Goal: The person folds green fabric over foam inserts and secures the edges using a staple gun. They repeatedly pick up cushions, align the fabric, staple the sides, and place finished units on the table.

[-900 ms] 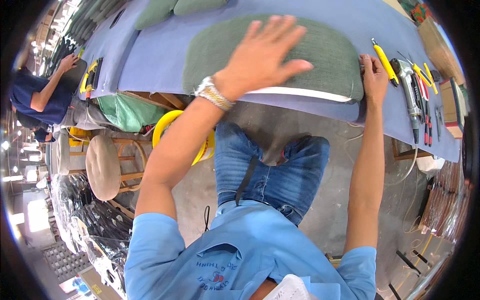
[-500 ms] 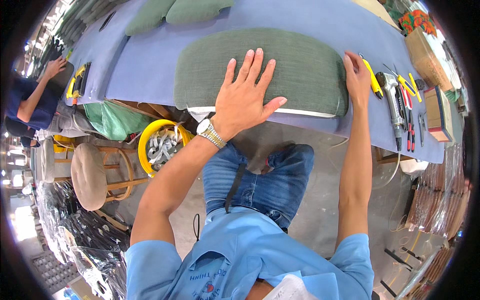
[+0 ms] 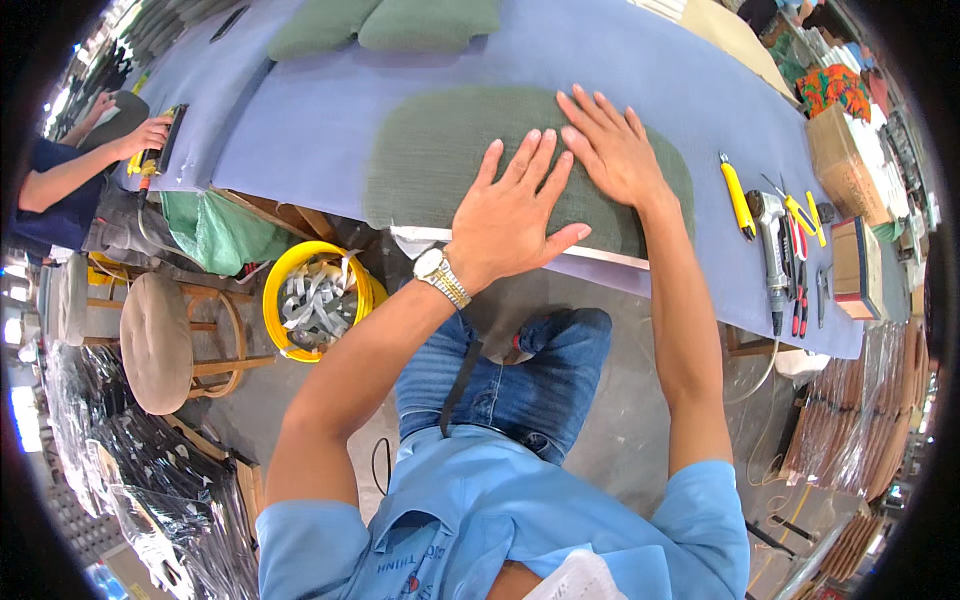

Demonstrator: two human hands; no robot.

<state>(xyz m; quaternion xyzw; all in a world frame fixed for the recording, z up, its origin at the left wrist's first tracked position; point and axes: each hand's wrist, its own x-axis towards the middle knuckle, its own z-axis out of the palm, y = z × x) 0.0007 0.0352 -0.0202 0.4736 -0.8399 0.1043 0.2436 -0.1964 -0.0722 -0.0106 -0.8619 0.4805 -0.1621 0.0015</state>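
A dark green fabric-covered cushion panel lies flat at the table's near edge, a white strip showing along its front side. My left hand, with a watch on its wrist, rests flat on the panel's middle, fingers spread. To its right, my right hand lies flat on the fabric too, its fingers stretched toward the far edge. Neither hand grips anything.
Right on the blue-covered table lie a yellow cutter, a pneumatic tool and pliers. More green cushions sit at the back. Below left are a yellow bucket of scraps and a stool. A co-worker's hand holds a staple gun.
My right hand has moved left from beside the panel onto its top. My left hand stays on the fabric. At the left, the co-worker's hand has come onto the staple gun.
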